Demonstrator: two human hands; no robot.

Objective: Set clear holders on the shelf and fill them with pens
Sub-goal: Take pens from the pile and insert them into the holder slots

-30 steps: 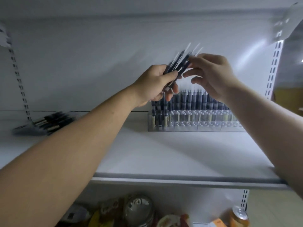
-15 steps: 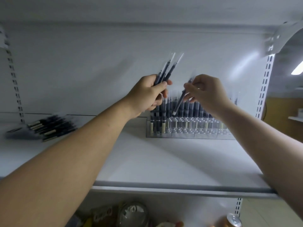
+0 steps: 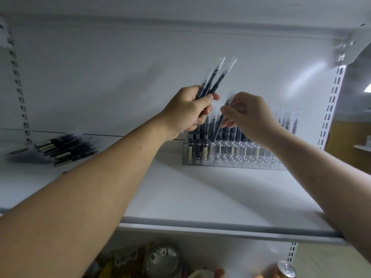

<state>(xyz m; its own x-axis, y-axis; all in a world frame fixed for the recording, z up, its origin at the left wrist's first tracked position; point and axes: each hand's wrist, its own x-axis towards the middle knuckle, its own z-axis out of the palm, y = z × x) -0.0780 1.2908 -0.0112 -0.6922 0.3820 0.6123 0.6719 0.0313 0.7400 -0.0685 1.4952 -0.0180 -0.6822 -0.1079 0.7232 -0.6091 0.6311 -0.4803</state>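
While left hand (image 3: 188, 109) grips a bundle of pens (image 3: 212, 79) upright as a ready supply, right hand (image 3: 249, 117) pinches one pen (image 3: 217, 128), tip slanted down to feed a slot in the holder (image 3: 230, 159) standing far right on the shelf (image 3: 200, 193); spare pens (image 3: 60, 149) lie far left.

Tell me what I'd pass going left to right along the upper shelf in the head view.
Left slotted rail → pile of loose pens → left hand gripping a bundle of pens → right hand pinching one pen → right slotted rail.
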